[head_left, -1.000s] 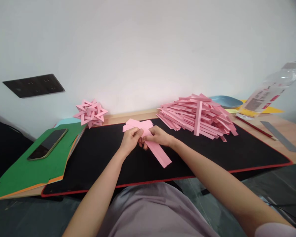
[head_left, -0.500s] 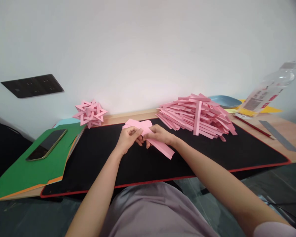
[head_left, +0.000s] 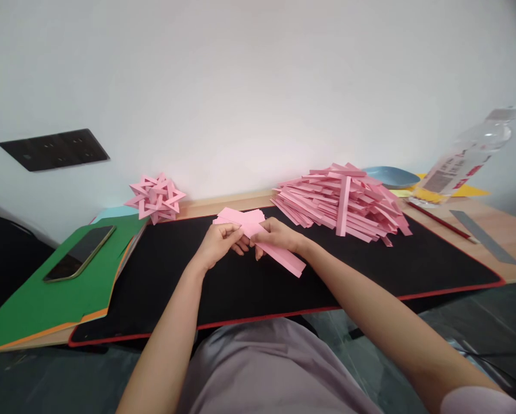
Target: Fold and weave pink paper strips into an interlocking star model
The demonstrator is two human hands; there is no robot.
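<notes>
Pink paper strips (head_left: 281,257), crossed over one another, are held above the black mat (head_left: 163,293) in the middle of the view. My left hand (head_left: 223,242) pinches the left side of the crossed strips between thumb and fingers. From the right, my right hand (head_left: 276,236) grips them with its thumb on top, and the long ends stick out below it toward the lower right. Some fingertips of both hands are partly hidden under the paper. A heap of folded pink strips (head_left: 344,198) lies at the mat's back right.
A pink woven paper star (head_left: 156,197) stands at the back left. Left are green sheets (head_left: 64,299) with a phone (head_left: 80,253) on them. At the right are a bottle (head_left: 460,158), a blue dish (head_left: 391,177), a red pencil (head_left: 443,221) and a grey ruler (head_left: 484,237).
My left hand has shifted slightly left, its thumb drawn back toward the edge of the strips. My right hand keeps nearly the same hold.
</notes>
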